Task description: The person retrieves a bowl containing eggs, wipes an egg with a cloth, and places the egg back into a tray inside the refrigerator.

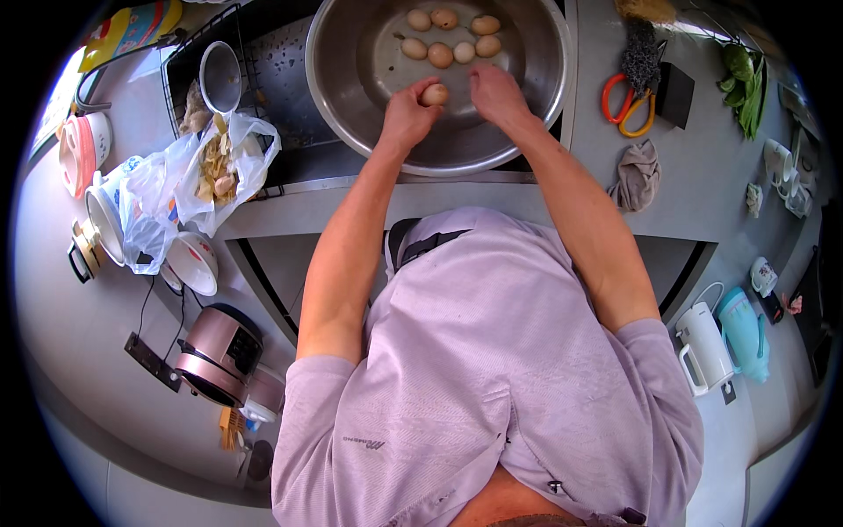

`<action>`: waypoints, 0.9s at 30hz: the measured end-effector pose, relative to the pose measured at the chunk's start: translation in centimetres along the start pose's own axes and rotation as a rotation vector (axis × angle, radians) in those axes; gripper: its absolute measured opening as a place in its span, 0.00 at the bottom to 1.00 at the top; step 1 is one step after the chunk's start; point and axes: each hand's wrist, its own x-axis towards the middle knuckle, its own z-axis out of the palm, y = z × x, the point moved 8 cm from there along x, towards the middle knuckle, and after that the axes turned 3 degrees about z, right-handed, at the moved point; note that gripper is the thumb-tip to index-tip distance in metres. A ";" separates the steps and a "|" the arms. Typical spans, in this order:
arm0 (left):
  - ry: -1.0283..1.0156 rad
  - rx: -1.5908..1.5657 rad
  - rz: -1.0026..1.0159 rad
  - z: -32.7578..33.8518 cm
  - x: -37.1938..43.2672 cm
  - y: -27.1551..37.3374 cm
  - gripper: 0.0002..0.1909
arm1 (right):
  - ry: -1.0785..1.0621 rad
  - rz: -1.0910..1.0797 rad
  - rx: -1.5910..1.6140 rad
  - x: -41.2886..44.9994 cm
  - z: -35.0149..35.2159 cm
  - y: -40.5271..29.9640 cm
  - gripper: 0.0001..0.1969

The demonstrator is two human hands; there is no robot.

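Note:
My left hand (409, 115) holds a brown egg (435, 95) between thumb and fingers, over the near part of a large stainless steel basin (461, 155). To its right, my right hand (494, 92) is bent, its fingertips pointing down into the basin; what lies under them is hidden, so I cannot tell if it grips anything. Several eggs (440, 55) rest on the basin's bottom beyond my hands, in two rough rows, one of them paler (463, 52). Small dark bits lie among them.
Left of the basin are a wire rack (170, 85), a metal strainer (220, 78) and a plastic bag of peelings (217, 171). On the right counter lie scissors (635, 115), a steel scrubber (639, 59), a black block (674, 95), a crumpled cloth (639, 176) and green vegetables (744, 85).

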 end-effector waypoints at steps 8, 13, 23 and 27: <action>-0.030 0.308 -0.038 0.0 0.8 0.0 0.27 | -0.274 0.368 0.876 0.2 3.9 -0.3 0.11; -0.052 0.237 -0.003 0.2 1.0 0.4 0.27 | 0.067 0.143 0.216 0.3 -0.5 0.0 0.12; 0.011 0.056 -0.050 0.3 0.0 0.7 0.24 | -0.207 0.384 0.640 -1.8 3.1 -0.7 0.17; 0.082 -0.160 -0.031 -0.3 -1.1 2.1 0.25 | -0.123 0.406 0.822 -2.0 3.6 -1.5 0.16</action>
